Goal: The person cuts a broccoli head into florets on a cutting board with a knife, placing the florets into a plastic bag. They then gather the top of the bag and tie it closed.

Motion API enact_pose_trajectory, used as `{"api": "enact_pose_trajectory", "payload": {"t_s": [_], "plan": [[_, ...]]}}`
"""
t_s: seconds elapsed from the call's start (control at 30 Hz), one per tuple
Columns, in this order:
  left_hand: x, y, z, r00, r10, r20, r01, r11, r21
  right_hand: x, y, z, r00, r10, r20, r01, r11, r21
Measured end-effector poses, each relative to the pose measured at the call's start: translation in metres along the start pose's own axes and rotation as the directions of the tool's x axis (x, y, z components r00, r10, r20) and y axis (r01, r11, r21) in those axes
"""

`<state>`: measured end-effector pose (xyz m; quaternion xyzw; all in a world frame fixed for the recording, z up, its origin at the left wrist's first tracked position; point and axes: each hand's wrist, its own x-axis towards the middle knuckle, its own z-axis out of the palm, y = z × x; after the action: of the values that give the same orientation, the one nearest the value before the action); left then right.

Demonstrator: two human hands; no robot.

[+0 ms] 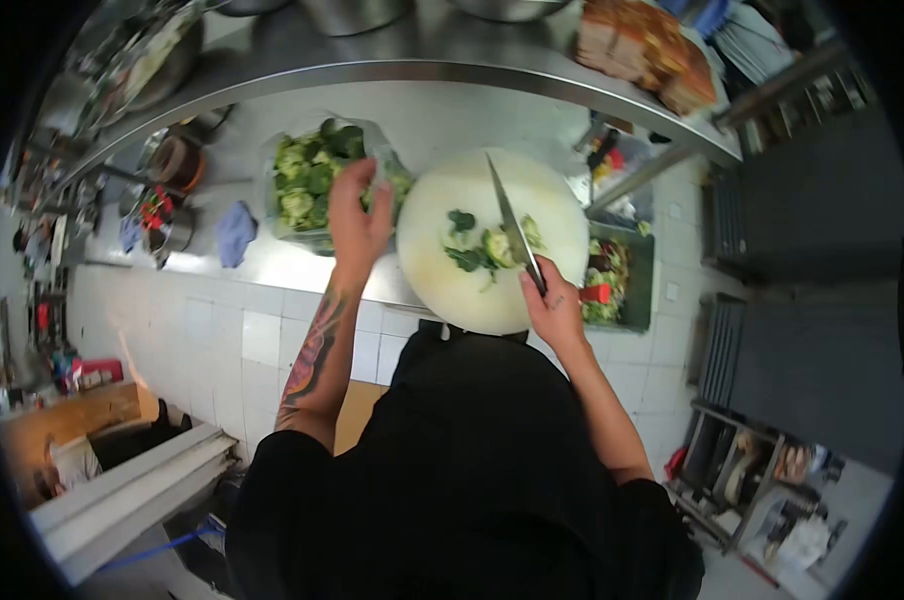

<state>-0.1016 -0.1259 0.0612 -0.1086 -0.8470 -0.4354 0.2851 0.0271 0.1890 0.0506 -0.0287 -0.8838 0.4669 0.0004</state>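
Observation:
My right hand grips a knife by its handle, with the blade over the round white cutting board. On the board lie pieces of green vegetable, florets and leaves, just left of the blade. My left hand is raised at the right side of a clear container filled with green florets. Its fingers are apart and nothing shows between them; they are slightly blurred.
A metal shelf spans above the counter, with roasted meat at its right. A blue cloth lies left of the container. Right of the board stands a green bin with scraps. Another person is at the lower left.

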Motion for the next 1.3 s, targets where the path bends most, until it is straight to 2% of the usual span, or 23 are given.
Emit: {"api": "enact_pose_trajectory", "payload": {"t_s": [0.07,0.13,0.17,0.23,0.37,0.4,0.47,0.57,0.6,0.63,0.67,0.7,0.73,0.83,0.87,0.93,0.97,1.0,1.1,1.17,1.23,1.27,1.3], "plan": [[-0.034,0.033,0.038,0.934,-0.073,0.350,0.158,0.962,-0.220,0.000,0.001,-0.001,1.000,0.018,-0.021,-0.018,0.999,0.031],[-0.054,0.066,0.067,0.852,-0.046,0.522,0.180,0.961,-0.210,0.000,0.001,0.000,0.997,0.024,-0.080,-0.009,0.984,0.180],[-0.063,0.065,0.083,0.850,-0.040,0.525,0.178,0.960,-0.215,-0.002,0.001,-0.002,0.996,0.027,-0.086,-0.012,0.984,0.178],[-0.074,0.062,0.110,0.880,0.103,0.463,-0.102,0.994,-0.028,-0.007,0.001,-0.008,0.987,0.111,-0.115,-0.068,0.942,0.328],[-0.068,0.061,0.129,0.875,0.091,0.475,-0.111,0.994,0.014,-0.019,0.014,-0.019,0.957,0.187,-0.222,-0.059,0.873,0.484],[-0.063,0.065,0.128,0.848,0.112,0.519,-0.125,0.992,-0.011,-0.027,-0.001,-0.030,0.950,0.273,-0.154,-0.125,0.781,0.612],[-0.053,0.059,0.129,0.818,0.134,0.559,-0.139,0.990,-0.035,-0.041,0.004,-0.039,0.941,0.307,-0.145,-0.155,0.768,0.621],[-0.028,0.032,0.138,0.741,0.052,0.669,-0.038,0.999,-0.035,-0.071,0.011,-0.063,0.914,0.400,-0.064,-0.293,0.760,0.580],[-0.018,0.020,0.138,0.696,-0.156,0.701,0.334,0.934,-0.124,-0.079,0.012,-0.072,0.888,0.460,0.003,-0.394,0.757,0.521],[-0.008,0.011,0.136,0.576,-0.328,0.749,0.658,0.730,-0.187,-0.083,0.015,-0.078,0.887,0.462,0.005,-0.397,0.756,0.521],[0.000,0.000,0.130,0.572,-0.329,0.752,0.660,0.729,-0.183,-0.087,0.017,-0.082,0.918,0.388,0.080,-0.393,0.869,0.302],[0.010,-0.007,0.120,0.586,-0.320,0.745,0.739,0.588,-0.329,-0.091,0.016,-0.083,0.928,0.331,0.172,-0.347,0.935,0.073],[0.017,-0.009,0.108,0.598,-0.316,0.736,0.784,0.419,-0.458,-0.085,-0.001,-0.082,0.922,0.286,0.260,-0.303,0.953,0.026],[0.038,-0.002,0.080,0.651,-0.334,0.682,0.759,0.307,-0.574,-0.053,-0.017,-0.032,0.897,0.012,0.442,-0.078,0.988,0.131],[0.040,-0.004,0.075,0.645,-0.326,0.691,0.763,0.304,-0.570,-0.039,-0.022,-0.009,0.846,0.034,0.533,-0.116,0.986,0.121],[0.044,-0.008,0.066,0.676,-0.292,0.676,0.737,0.244,-0.631,-0.026,-0.019,0.050,0.907,-0.146,0.396,0.047,0.967,0.251],[0.044,-0.005,0.061,0.668,-0.275,0.691,0.744,0.236,-0.625,-0.014,-0.048,0.050,0.851,0.098,0.516,-0.226,0.955,0.192],[0.042,-0.001,0.053,0.659,-0.310,0.685,0.752,0.262,-0.605,-0.007,-0.072,0.042,0.721,0.322,0.614,-0.478,0.872,0.105],[0.024,0.000,0.038,0.640,-0.381,0.668,0.769,0.307,-0.561,-0.013,-0.043,0.030,0.818,0.366,0.443,-0.462,0.877,0.128],[0.004,-0.006,0.029,0.632,-0.435,0.641,0.774,0.326,-0.543,-0.033,0.029,0.023,0.981,0.116,0.156,-0.149,0.963,0.225],[-0.019,-0.017,0.027,0.619,-0.420,0.664,0.785,0.364,-0.502,-0.042,0.058,-0.029,0.994,0.109,0.031,-0.111,0.993,0.041],[-0.029,-0.018,0.031,0.601,-0.416,0.682,0.798,0.357,-0.485,-0.044,0.047,-0.052,0.993,0.060,-0.097,-0.070,0.992,-0.105],[-0.037,-0.017,0.036,0.604,-0.419,0.677,0.796,0.356,-0.489,-0.042,0.029,-0.071,0.994,0.055,-0.093,-0.065,0.992,-0.107]]}}
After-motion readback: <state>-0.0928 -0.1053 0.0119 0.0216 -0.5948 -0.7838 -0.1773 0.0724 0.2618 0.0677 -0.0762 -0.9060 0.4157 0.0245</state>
